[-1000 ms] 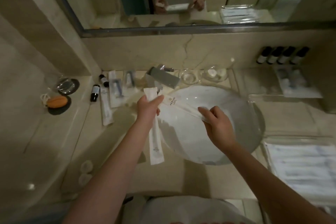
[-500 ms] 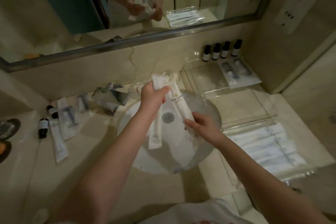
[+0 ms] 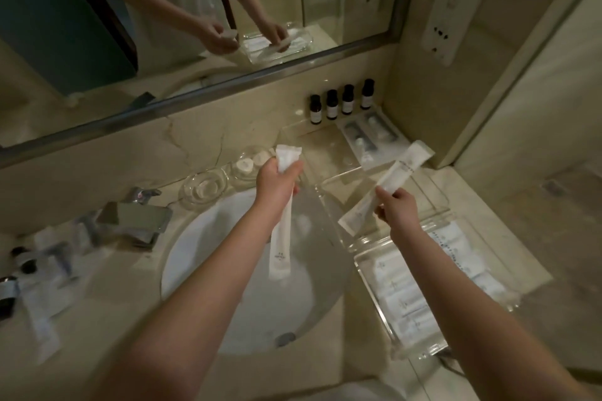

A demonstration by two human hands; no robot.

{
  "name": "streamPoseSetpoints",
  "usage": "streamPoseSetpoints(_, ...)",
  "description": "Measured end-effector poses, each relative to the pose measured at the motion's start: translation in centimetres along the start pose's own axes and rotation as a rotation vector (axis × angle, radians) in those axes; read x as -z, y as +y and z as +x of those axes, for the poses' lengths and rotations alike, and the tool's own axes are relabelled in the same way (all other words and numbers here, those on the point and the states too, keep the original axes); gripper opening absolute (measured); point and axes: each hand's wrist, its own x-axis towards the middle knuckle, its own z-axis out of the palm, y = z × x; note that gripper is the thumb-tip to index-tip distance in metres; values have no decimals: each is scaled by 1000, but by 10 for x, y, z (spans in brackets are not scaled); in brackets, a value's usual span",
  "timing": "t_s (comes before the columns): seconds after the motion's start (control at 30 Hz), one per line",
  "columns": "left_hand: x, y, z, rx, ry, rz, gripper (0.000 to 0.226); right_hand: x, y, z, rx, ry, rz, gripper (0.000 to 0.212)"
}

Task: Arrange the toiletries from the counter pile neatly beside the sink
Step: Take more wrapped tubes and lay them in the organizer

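Note:
My left hand [image 3: 277,182] grips a long white toiletry packet [image 3: 280,238] near its top end; the packet hangs down over the white sink [image 3: 202,270]. My right hand [image 3: 395,208] holds a second long white packet [image 3: 384,185] slanted above a clear acrylic tray [image 3: 433,185] to the right of the sink. A pile of packets and small dark bottles [image 3: 35,283] lies on the counter left of the tap [image 3: 136,218]. A nearer clear tray [image 3: 433,348] holds several white packets.
Several dark bottles [image 3: 338,102] stand in a row against the back wall on the right, with packaged items [image 3: 368,140] before them. Two glass dishes [image 3: 205,187] sit behind the sink. The mirror [image 3: 195,10] spans the wall above.
The view swung right. My hands moved apart: the right hand carried its packet from over the sink to above the right-hand tray, while the left hand kept its packet over the sink.

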Motion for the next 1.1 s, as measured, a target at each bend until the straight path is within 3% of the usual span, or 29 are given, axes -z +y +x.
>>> streamPoseSetpoints(0.2,-11,-9,11,10,-20,63,11,-18,11,33,-226,173,47,23)
streamPoseSetpoints(0.33,-12,-11,17,23,-25,67,8,-25,16,50,-306,184,-81,45)
streamPoseSetpoints(0.43,-11,-13,22,40,-27,61,12,-24,19,53,-313,218,-158,48)
streamPoseSetpoints(0.53,-11,-16,29,48,-18,63,10,-20,17,43,-127,227,-358,53)
streamPoseSetpoints(0.63,-13,-18,33,52,-15,63,7,-7,23,36,268,154,-836,54)
streamPoseSetpoints(0.73,-15,-18,33,56,-25,72,9,0,29,38,392,-15,-1226,56)
streamPoseSetpoints(0.83,-17,-19,32,58,-40,69,9,-6,34,46,313,-25,-1190,67)
streamPoseSetpoints(1.1,-17,-22,37,68,-34,76,10,-24,36,68,325,8,-1184,69)
